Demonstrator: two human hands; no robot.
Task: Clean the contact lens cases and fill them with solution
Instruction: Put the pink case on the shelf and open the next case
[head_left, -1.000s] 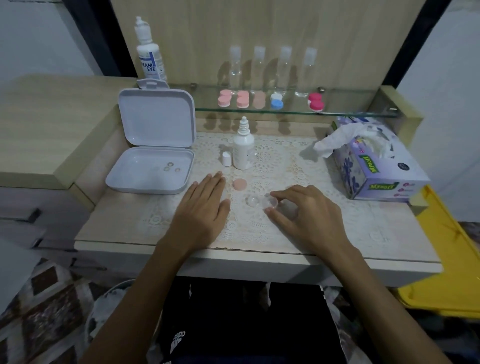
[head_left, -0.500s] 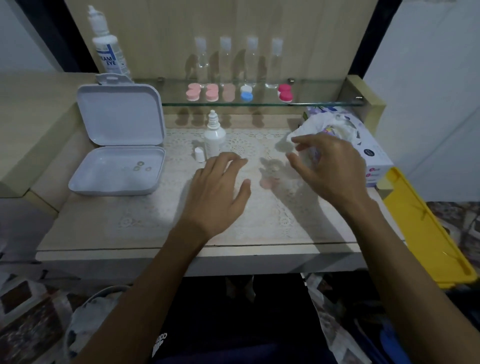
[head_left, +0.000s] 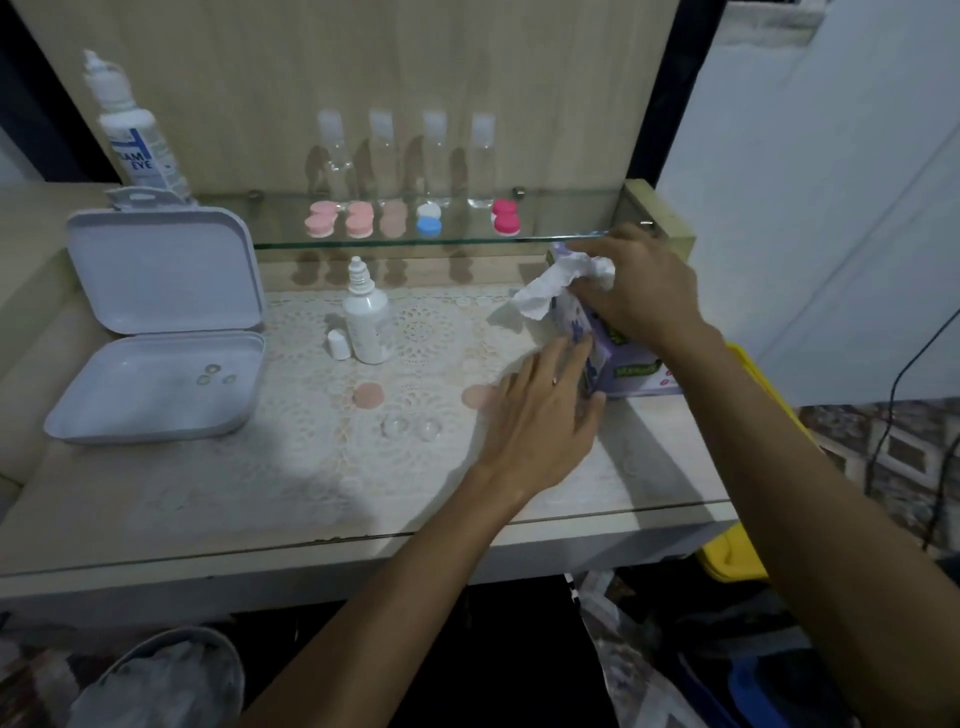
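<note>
The fingers (head_left: 597, 291) of the right hand (head_left: 641, 293) curl around a crumpled white tissue (head_left: 558, 283), which we see rising from the top of a purple tissue box (head_left: 605, 358) at the right of the table (head_left: 311, 499). The left hand (head_left: 540, 415) lies with straight, relaxed fingers pressed against the near side of that box, holding nothing. Just left of this hand we find the open contact lens case (head_left: 410, 428), two clear cups side by side on the lace mat, with one loose pink cap (head_left: 368, 396) behind it and another (head_left: 478, 397) near the left hand. Farther back stands a small white dropper bottle (head_left: 366, 319), its little cap (head_left: 337, 344) just beside it. An open white box (head_left: 156, 332) sits at the left. On the glass shelf (head_left: 561, 236) we see a row of closed lens cases (head_left: 413, 221).
</note>
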